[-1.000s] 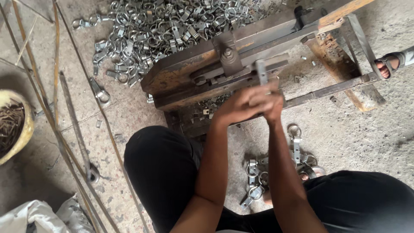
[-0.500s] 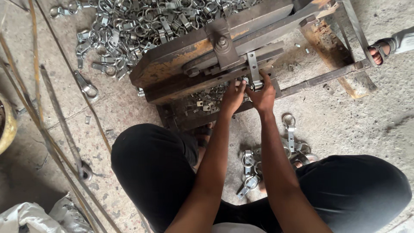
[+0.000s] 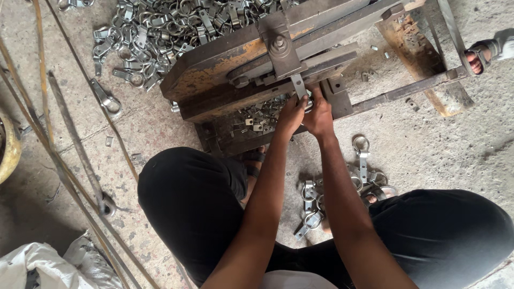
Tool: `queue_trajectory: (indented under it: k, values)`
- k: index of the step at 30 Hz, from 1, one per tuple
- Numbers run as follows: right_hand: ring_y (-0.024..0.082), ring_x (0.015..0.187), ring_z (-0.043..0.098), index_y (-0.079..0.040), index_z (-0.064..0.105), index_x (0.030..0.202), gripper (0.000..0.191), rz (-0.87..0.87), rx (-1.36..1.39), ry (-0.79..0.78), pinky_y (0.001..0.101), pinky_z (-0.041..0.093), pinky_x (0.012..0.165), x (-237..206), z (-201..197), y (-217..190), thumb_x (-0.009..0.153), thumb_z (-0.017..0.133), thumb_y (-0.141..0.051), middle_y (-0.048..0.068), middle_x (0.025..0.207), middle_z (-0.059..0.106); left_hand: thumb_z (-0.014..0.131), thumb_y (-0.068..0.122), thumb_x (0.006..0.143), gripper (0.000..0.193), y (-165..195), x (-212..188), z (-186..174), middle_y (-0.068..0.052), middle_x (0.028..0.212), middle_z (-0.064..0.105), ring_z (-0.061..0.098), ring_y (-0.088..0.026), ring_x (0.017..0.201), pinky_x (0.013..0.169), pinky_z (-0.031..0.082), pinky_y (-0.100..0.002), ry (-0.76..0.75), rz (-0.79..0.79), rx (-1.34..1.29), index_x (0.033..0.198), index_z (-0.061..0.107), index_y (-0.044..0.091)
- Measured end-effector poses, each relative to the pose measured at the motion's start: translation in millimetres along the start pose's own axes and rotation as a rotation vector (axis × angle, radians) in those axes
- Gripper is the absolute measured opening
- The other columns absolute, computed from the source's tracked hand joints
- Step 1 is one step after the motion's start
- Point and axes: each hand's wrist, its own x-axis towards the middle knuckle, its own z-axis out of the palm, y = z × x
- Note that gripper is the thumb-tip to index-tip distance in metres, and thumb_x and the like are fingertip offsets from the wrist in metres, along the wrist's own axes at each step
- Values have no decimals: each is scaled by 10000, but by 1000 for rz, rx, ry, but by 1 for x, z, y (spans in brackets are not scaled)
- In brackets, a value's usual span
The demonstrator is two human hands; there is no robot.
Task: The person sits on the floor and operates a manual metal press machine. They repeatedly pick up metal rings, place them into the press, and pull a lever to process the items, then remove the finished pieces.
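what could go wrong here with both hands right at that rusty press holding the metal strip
Pinching: the left hand and right hand meet at the metal strip right under the rusty press, so fingers could get caught if its parts move.
Cuts: the strip's edges may be sharp against bare skin.
Footing: finished clamps pile behind the press and more clamps lie by the knee; a sandalled foot stands close to the frame.

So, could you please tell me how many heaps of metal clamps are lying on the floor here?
2: a large heap beyond the rusty press, and a small heap between the person's knees. More may be hidden.
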Motion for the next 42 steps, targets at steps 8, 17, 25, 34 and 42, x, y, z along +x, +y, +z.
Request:
queue_trajectory:
  k: [8, 17, 25, 34, 42]
  values:
    - [310, 890, 783, 52, 542, 1417, 481, 32, -140, 215, 376, 668, 684, 2, -1, 6, 945, 575, -29, 284, 1167, 713, 600, 380, 1053, 440, -5, 4, 16, -194, 1155, 728, 675, -287, 1089, 957, 517, -414, -101, 171, -279, 1262, 642, -5]
    - [404, 1037, 756, 27, 575, 1434, 462, -221, -72, 131, 433, 626, 831, 4, -1, 1, 1113, 467, -286, 294, 1162, 714, 585, 440, 1006, 578, -7, 4, 13, -179, 1271, 686, 652, -259, 1169, 993, 490, -389, -7, 187, -257, 1386, 548, 6]
    - [384, 1015, 762, -40, 622, 1400, 454, -45, -38, 58, 434, 596, 849, 9, -22, -27, 1055, 475, -296, 250, 1065, 738, 598, 427, 1008, 545, 11, -2, 14, -159, 1257, 698, 659, -273, 1181, 1016, 492, -402, -8, 157, -191, 1373, 575, 23]
    - [349, 1351, 544, 2, 442, 1542, 835, -306, 280, -210, 457, 461, 1089, -1, -54, -4, 830, 846, -163, 275, 1468, 580, 749, 246, 957, 439, 3, -7, 9, -176, 1177, 662, 680, -304, 1011, 817, 556, -421, 27, 232, -115, 1286, 579, 11]
    - [339, 1195, 589, -55, 511, 1408, 731, 714, -71, 382, 443, 572, 959, -67, -113, 89, 795, 811, -315, 182, 1346, 596, 647, 144, 994, 358, 19, -13, 10, -125, 980, 696, 573, -126, 581, 459, 476, -272, -111, -174, -335, 1300, 492, 41]
